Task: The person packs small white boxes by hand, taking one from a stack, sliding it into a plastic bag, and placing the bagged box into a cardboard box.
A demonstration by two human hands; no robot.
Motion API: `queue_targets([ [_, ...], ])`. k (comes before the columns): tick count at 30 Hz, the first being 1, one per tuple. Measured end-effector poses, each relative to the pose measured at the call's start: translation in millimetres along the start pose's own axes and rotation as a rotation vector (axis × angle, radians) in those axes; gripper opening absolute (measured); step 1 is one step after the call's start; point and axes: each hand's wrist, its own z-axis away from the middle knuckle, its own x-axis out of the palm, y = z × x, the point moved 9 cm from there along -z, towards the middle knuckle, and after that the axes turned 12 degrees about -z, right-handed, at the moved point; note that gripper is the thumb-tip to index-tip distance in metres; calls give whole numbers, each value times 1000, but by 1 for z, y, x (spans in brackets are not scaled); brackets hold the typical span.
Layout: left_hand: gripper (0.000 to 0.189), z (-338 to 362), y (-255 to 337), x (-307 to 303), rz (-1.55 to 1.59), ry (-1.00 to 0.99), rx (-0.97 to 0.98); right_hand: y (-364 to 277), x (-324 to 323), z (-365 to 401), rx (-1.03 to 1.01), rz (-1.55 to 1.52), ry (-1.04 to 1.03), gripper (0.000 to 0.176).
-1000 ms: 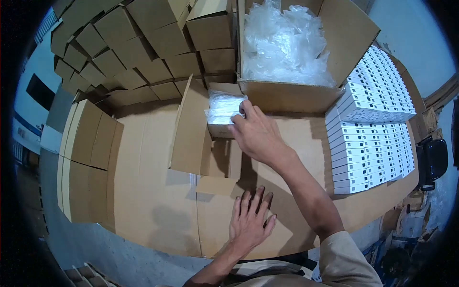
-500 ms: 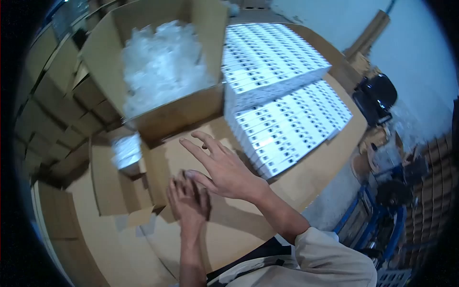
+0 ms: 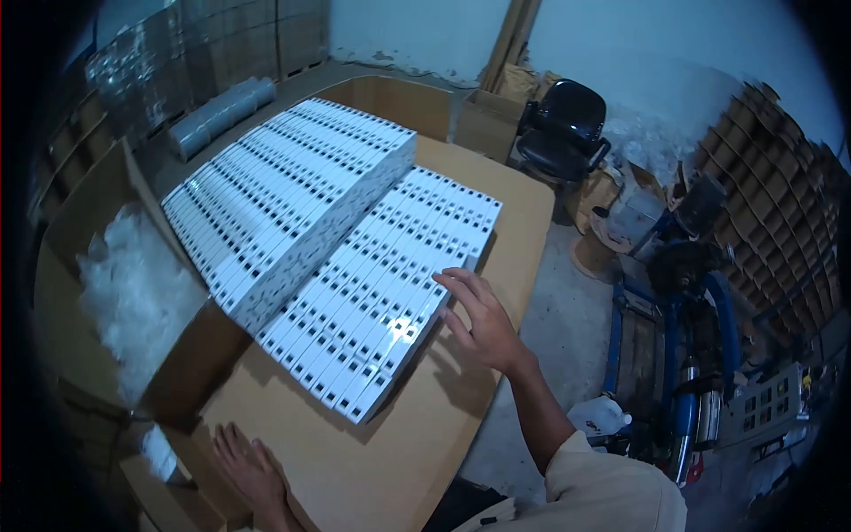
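My right hand [image 3: 480, 321] is at the near right edge of the lower layer of long white pieces with dark square marks [image 3: 390, 275]. Its thumb and fingers are apart, with the fingertips at or just over that edge; contact is hard to tell. Behind the lower layer rises a taller stack of the same white pieces [image 3: 292, 186]. Low in the view, my left hand [image 3: 251, 468] has its fingers spread, holding nothing, beside a small open carton [image 3: 182, 505]. A clear-wrapped white bundle [image 3: 158, 454] lies inside that carton.
A large carton [image 3: 191, 359] full of clear plastic bags [image 3: 137, 293] stands at the left of the cardboard-covered table [image 3: 417, 443]. Beyond the table are a black chair [image 3: 563, 129], a blue-framed machine [image 3: 674, 337] and stacked brown cardboard [image 3: 771, 186].
The view has swung right. My right hand has moved from near my left hand to the edge of the white pieces. My left hand stays by the small carton.
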Motion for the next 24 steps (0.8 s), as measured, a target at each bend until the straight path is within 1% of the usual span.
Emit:
queue_targets([
  [4, 52, -3, 4, -1, -21, 3, 11, 72, -31, -7, 81, 170, 148, 53],
  [7, 59, -6, 31, -35, -169, 106, 168, 119, -38, -14, 128, 276, 195, 56],
  [8, 58, -6, 33, -36, -160, 126, 170, 133, -39, -14, 140, 308, 195, 57],
  [11, 57, -4, 33, -36, -163, 158, 167, 143, -38, -12, 101, 338, 205, 55],
  [16, 55, -5, 38, -39, -148, 103, 130, 154, -45, -6, 118, 152, 272, 52],
  [19, 53, -4, 13, -6, 8, 5, 27, 165, -50, -2, 121, 8, 340, 51],
  [23, 52, -6, 3, 4, -30, 30, 49, 171, -59, -3, 113, -77, 400, 47],
  [24, 52, -9, 1, 6, -20, 32, 46, 177, -61, -2, 148, -71, 395, 47],
])
